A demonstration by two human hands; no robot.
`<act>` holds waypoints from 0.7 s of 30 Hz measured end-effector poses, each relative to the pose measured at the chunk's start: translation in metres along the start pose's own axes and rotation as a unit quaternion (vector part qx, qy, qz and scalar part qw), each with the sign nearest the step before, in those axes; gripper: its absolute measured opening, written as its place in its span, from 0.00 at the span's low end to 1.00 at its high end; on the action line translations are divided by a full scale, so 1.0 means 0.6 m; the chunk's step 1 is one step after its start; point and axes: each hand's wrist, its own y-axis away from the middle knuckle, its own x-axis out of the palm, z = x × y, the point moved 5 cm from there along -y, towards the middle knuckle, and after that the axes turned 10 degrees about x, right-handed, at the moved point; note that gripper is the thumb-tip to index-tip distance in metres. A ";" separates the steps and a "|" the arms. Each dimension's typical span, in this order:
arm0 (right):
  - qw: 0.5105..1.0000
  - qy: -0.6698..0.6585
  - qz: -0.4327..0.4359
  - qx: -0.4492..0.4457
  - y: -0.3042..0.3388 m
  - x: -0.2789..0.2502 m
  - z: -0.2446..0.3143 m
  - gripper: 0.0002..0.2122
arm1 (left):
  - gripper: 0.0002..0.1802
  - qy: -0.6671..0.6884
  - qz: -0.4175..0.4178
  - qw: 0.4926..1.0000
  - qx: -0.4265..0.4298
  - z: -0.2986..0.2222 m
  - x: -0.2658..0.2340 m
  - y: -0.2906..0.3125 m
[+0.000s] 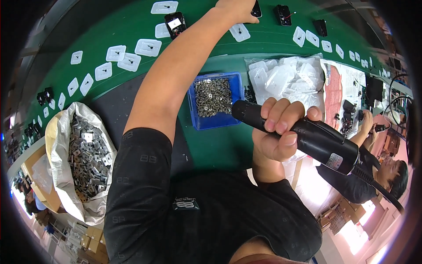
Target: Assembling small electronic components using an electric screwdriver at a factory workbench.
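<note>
The right hand (281, 127) grips a black power screwdriver (323, 143) at 3 o'clock, near a blue box (215, 125) of screws (211, 97). The left hand (237, 9) is by a black case (256, 10) near 12 o'clock; I can't tell if it holds it.

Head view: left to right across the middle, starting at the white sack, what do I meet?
White sack of small metal pieces → black left sleeve → blue bin of screws → black corded tool in the right hand → co-worker's hand.

Black corded power tool (324, 144), aslant
</note>
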 end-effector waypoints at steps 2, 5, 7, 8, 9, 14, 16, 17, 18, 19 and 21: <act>1.000 -0.011 0.026 0.007 0.003 0.007 -0.005 0.23 | 0.42 0.014 0.013 1.000 0.001 0.012 0.018 -0.001; 1.000 -0.004 0.015 0.007 0.002 -0.005 -0.026 0.23 | 0.39 0.049 -0.087 0.994 0.032 -0.006 -0.031 0.051; 0.999 0.018 0.028 -0.005 0.007 -0.010 -0.043 0.23 | 0.39 0.052 -0.205 0.976 0.042 -0.016 -0.096 0.135; 1.000 -0.005 0.005 0.007 0.013 -0.015 -0.050 0.23 | 0.38 0.049 -0.262 0.962 0.057 -0.028 -0.129 0.195; 0.999 -0.016 -0.028 0.012 0.016 -0.021 -0.051 0.23 | 0.36 0.058 -0.272 0.960 0.033 -0.050 -0.157 0.247; 0.997 0.076 -0.029 -0.008 0.014 -0.018 -0.050 0.20 | 0.40 0.022 -0.229 0.965 -0.125 -0.085 -0.150 0.525; 0.992 0.119 -0.025 -0.045 0.016 -0.028 -0.050 0.20 | 0.39 0.024 -0.173 0.967 -0.184 -0.095 -0.125 0.600; 0.998 0.056 -0.029 -0.016 0.015 -0.035 -0.049 0.20 | 0.40 0.052 -0.145 0.968 -0.198 -0.097 -0.107 0.625; 0.999 -0.008 -0.032 0.013 0.012 -0.038 -0.050 0.20 | 0.40 0.079 -0.119 0.967 -0.211 -0.097 -0.089 0.646; 0.998 0.029 -0.046 0.010 0.011 -0.037 -0.047 0.20 | 0.42 0.092 -0.104 0.966 -0.220 -0.100 -0.080 0.659; 0.999 0.036 -0.022 0.003 0.009 -0.032 -0.050 0.19 | 0.47 0.063 -0.109 0.965 -0.232 -0.106 -0.088 0.676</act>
